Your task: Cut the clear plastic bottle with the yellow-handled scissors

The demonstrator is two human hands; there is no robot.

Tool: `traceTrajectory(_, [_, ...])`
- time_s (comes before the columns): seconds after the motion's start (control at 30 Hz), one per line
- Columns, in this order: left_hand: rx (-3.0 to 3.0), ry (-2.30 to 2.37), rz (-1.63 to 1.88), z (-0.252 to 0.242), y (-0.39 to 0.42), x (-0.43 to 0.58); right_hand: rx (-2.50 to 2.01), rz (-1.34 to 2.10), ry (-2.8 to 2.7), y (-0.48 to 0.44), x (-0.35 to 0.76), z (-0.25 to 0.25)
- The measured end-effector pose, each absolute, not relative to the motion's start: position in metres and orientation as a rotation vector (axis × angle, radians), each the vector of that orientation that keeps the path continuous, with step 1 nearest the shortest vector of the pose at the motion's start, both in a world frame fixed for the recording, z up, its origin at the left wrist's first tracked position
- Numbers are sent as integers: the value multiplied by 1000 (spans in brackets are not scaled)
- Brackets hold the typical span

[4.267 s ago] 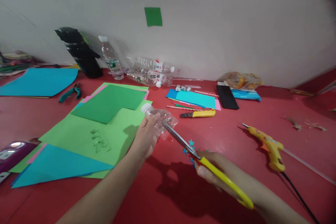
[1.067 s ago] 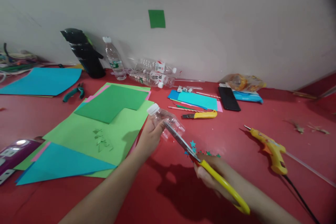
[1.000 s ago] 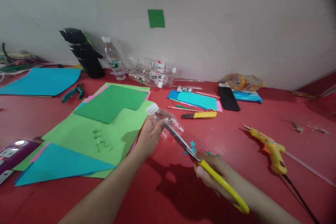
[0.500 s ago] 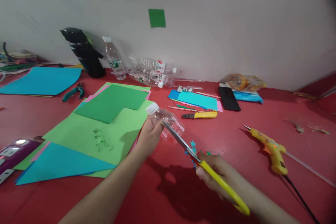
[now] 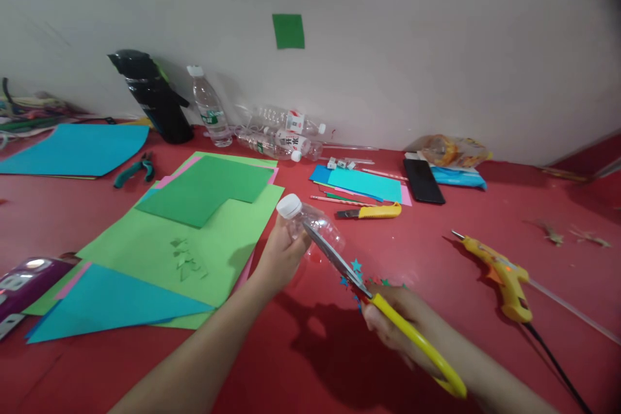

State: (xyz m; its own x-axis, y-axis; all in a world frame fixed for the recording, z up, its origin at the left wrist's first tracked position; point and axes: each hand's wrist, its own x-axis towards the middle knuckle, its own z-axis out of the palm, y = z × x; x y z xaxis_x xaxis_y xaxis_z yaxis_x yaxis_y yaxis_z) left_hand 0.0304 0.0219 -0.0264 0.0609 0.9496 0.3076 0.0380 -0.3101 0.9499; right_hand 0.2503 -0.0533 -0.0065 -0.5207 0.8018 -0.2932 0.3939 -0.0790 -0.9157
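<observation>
A red table (image 5: 436, 220) spreads out before us, backed by a pale partition wall (image 5: 436, 65). Nearest to us, our right hand (image 5: 394, 325) is closed on the yellow handles of the scissors (image 5: 388, 314). Their long axis runs from the handles at near right up to the tips at far left, and the blades lie close together against the clear bottle (image 5: 317, 231). A few small paper stars (image 5: 356, 265) lie on the table just beside the blades.

Our left hand (image 5: 284, 252) is wrapped around the bottle's neck end and holds it above the table, near the middle of our view. The bottle lies tilted, its white cap (image 5: 290, 206) pointing away and to the left and its body pointing right, toward the scissors.

To the left are a blue sheet (image 5: 111, 304) and a light green sheet (image 5: 194, 246). A yellow glue gun (image 5: 499, 272) rests well apart on the right. Farther off we see a utility knife (image 5: 373, 211), a black phone (image 5: 422, 181) and a black flask (image 5: 150, 100) by the wall
</observation>
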Motion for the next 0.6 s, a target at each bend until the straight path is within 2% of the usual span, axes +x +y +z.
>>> traceTrajectory(0.6, [1481, 1089, 1399, -23, 22, 32, -1343, 1634, -1934, -49, 253, -2])
